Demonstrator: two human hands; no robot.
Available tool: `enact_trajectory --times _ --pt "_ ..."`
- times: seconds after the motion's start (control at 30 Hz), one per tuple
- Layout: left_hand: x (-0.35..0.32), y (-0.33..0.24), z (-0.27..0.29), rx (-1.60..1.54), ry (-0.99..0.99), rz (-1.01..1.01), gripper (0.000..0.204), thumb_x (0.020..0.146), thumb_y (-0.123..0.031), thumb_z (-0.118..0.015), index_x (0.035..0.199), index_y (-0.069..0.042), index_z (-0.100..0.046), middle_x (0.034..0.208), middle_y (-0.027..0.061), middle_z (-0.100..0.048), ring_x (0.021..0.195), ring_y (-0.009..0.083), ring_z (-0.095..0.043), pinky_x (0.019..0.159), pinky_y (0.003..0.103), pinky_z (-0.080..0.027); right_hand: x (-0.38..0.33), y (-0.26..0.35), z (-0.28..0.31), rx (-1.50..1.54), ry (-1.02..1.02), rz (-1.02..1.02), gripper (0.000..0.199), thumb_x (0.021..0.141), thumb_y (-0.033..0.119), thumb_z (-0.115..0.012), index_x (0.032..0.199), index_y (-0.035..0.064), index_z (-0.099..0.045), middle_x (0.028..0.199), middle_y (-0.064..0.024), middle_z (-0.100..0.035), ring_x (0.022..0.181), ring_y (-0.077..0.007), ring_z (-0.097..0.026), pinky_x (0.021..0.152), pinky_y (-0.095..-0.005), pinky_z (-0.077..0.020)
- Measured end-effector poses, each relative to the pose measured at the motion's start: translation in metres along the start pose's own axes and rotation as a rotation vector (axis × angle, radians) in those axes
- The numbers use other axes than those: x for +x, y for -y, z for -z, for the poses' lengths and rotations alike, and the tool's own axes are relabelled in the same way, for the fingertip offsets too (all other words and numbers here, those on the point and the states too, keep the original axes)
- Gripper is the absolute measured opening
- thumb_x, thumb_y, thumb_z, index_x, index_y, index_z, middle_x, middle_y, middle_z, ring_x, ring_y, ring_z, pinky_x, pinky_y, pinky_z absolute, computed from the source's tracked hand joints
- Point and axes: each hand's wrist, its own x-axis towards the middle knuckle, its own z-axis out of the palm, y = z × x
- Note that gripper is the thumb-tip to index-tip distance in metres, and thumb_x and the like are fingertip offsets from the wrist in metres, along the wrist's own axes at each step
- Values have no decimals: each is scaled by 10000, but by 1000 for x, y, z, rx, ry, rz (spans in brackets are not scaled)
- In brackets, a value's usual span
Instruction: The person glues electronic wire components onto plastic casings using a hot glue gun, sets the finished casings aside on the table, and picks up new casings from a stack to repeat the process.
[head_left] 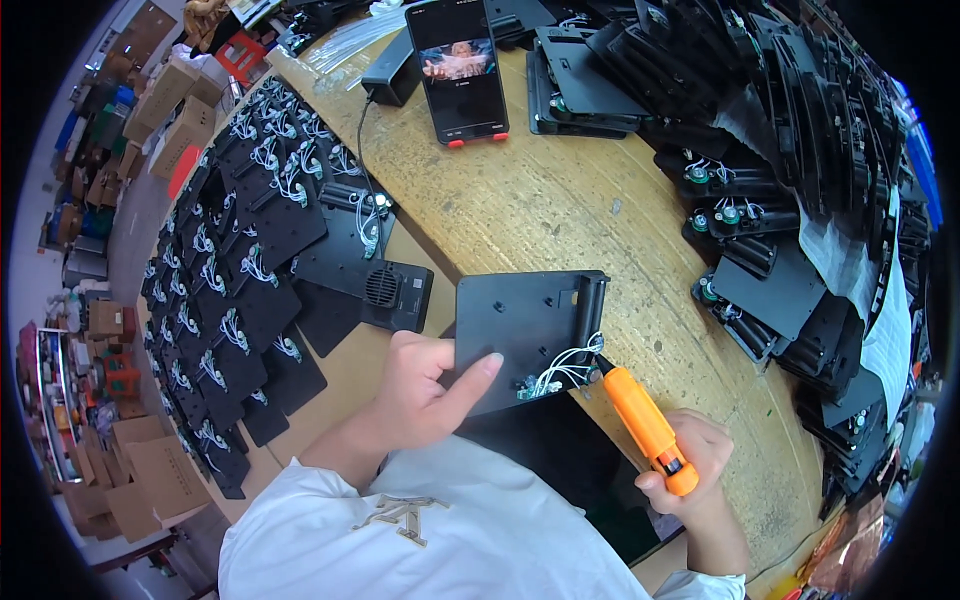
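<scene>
A black plastic panel [525, 325] with white wires and a small green part at its lower right corner lies on the wooden table [560, 200]. My left hand [425, 390] steadies it, with the thumb and fingers pressed on its lower left edge. My right hand [690, 465] grips an orange electric screwdriver [645, 420], whose black tip touches the panel near the white wires. A dark flat sheet [560, 450] lies under the panel, close to my body.
Rows of black panels with white wires [235, 260] cover the left side. More black panels are stacked at the right [790, 150]. A smartphone [458, 68] stands propped at the back with its screen lit. A black speaker unit [385, 288] lies nearby. Cardboard boxes [150, 470] sit on the floor.
</scene>
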Motion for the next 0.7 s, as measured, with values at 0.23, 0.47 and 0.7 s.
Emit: enact_trajectory --times 0.23,0.47,0.7 --pt "0 -13 -5 78 -31 -110 223 886 -41 -638 675 20 -599 507 76 -509 400 139 -451 423 285 -325 0 4 1 -24 16 21 562 782 552 -734 784 -1 -635 664 -113 -625 574 -293 -650 557 -342 -540" --pt "0 -12 -5 84 -31 -123 180 897 -86 -649 745 9 -651 520 112 -537 400 208 -492 421 311 -365 -3 5 1 -5 26 27 552 781 539 -735 776 -4 -633 659 -113 -620 564 -288 -643 547 -333 -529" --pt "0 -5 -4 151 0 -160 253 896 -107 -655 667 -6 -619 503 109 -512 400 241 -499 417 337 -365 -4 9 2 10 -3 -14 532 798 518 -720 735 0 -618 647 -118 -607 554 -295 -633 547 -335 -525"
